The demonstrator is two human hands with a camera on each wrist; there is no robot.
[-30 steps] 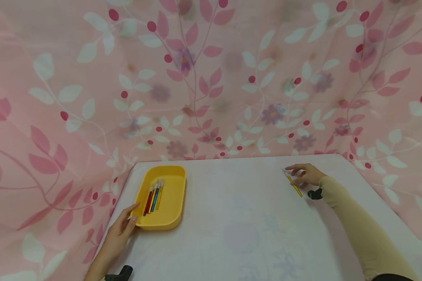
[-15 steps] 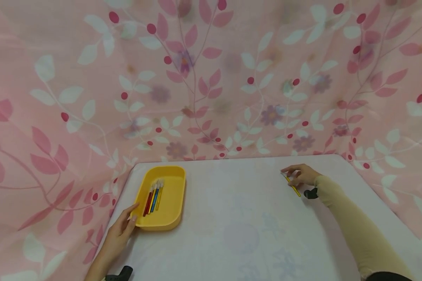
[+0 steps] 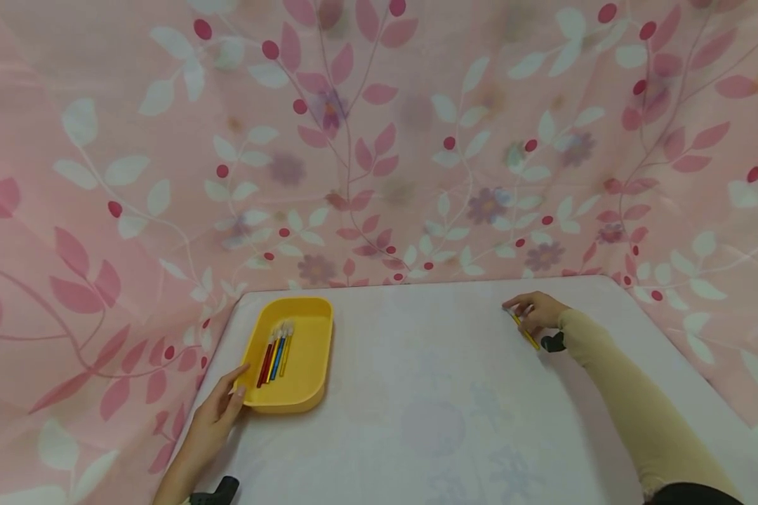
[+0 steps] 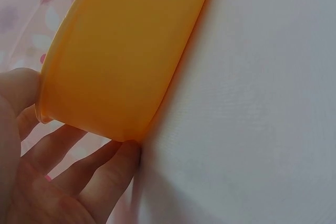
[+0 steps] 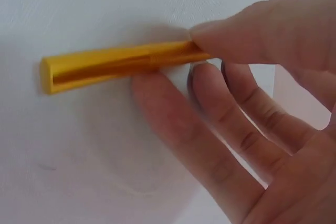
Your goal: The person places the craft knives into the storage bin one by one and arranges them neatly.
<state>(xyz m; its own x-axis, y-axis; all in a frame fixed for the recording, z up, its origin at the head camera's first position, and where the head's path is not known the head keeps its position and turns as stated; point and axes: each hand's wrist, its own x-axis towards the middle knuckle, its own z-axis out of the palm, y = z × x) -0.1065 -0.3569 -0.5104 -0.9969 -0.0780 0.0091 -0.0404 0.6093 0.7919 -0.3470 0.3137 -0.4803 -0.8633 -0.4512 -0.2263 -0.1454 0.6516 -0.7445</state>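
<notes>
My left hand (image 3: 216, 414) grips the near-left corner of a yellow plastic tray (image 3: 312, 393). In the left wrist view the thumb lies at the tray's rim and the other fingers touch its outer wall. Several slim pen-like sticks (image 3: 274, 361), red, yellow and blue with pale tips, lie side by side in the tray. On the far right of the table, my right hand (image 3: 540, 312) pinches a shiny yellow pen-like stick (image 5: 100, 69) with a pale tip. Its thumb is on one side and fingertips are on the other; the hand hides part of the stick.
A white cloth covers the table (image 3: 404, 358). Pink floral fabric (image 3: 379, 140) hangs behind it and along both sides. A black wrist device (image 3: 217, 491) sits below the left hand, and another (image 3: 552, 342) is by the right wrist.
My right hand has shifted slightly left and closed in on the yellow stick, which has barely moved. The left hand and the tray stay where they were.
</notes>
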